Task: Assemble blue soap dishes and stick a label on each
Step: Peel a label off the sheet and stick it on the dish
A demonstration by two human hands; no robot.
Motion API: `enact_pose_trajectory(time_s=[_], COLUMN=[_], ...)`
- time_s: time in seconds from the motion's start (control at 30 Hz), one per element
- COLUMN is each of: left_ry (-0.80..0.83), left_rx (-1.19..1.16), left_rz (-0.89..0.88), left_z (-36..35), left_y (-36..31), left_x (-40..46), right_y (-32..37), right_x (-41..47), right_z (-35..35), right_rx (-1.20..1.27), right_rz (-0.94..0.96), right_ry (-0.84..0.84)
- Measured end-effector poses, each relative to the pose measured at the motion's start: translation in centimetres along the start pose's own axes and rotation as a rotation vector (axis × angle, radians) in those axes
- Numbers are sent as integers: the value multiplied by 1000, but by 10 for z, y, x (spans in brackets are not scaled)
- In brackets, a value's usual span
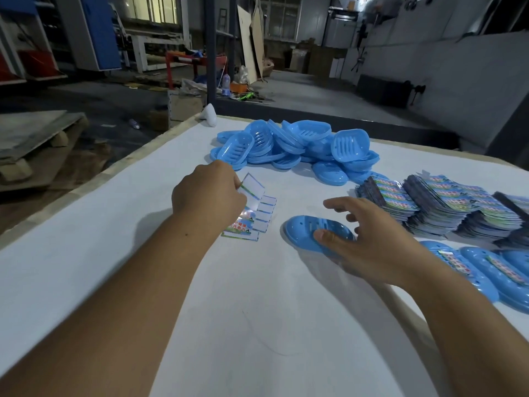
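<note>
My left hand (pixel 209 190) pinches a label (pixel 252 186) and lifts it off a label sheet (pixel 249 222) lying on the white table (pixel 229 310). Just right of the sheet, an assembled blue soap dish (pixel 303 229) lies on the table. My right hand (pixel 369 242) rests on that dish's near right end, thumb on its top, fingers spread and relaxed. A heap of loose blue soap dish parts (pixel 289 146) lies at the back of the table.
Stacks of printed label sheets (pixel 446 204) lie at the right. Finished blue dishes with labels (pixel 486 270) line the right edge. A white object (pixel 209 114) sits at the table's far left corner. Beyond the table are a workshop floor and a wooden pallet (pixel 34 144).
</note>
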State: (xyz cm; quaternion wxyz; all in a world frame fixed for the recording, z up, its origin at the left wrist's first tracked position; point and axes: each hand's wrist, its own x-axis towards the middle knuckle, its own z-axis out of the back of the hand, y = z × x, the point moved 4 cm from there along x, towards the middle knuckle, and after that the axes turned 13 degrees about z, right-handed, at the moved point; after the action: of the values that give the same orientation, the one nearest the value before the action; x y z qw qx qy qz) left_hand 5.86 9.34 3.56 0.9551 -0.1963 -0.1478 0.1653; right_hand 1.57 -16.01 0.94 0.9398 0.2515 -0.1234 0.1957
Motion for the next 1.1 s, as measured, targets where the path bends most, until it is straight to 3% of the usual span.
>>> enact_pose_trajectory(time_s=[0.07,0.17,0.27,0.37,0.63,1.0,1.1], left_ry=[77,348,542,623,632,552,539], left_rx=[-270,-765,-955,-933,-830,-746,-772], left_rz=[7,29,21,9,26,-104,-163], left_z=[0,-4,-13,-21,-26,-26,-28], left_y=[-4,-18,-34,-40,-37,-42,-44], left_x=[-2,-11,-26,-33,-35,-36,-38], right_y=[2,6,10,12,-3,0,0], right_x=[3,7,10,11,10,9,9], right_z=[1,4,1,0,11,9,12], right_rx=[52,318,649,736,645,655,504], right_rz=[9,-25,-63,-76,-162,-208,-189], right_ry=[-111,-274,-270,-244,-318,-291,-357])
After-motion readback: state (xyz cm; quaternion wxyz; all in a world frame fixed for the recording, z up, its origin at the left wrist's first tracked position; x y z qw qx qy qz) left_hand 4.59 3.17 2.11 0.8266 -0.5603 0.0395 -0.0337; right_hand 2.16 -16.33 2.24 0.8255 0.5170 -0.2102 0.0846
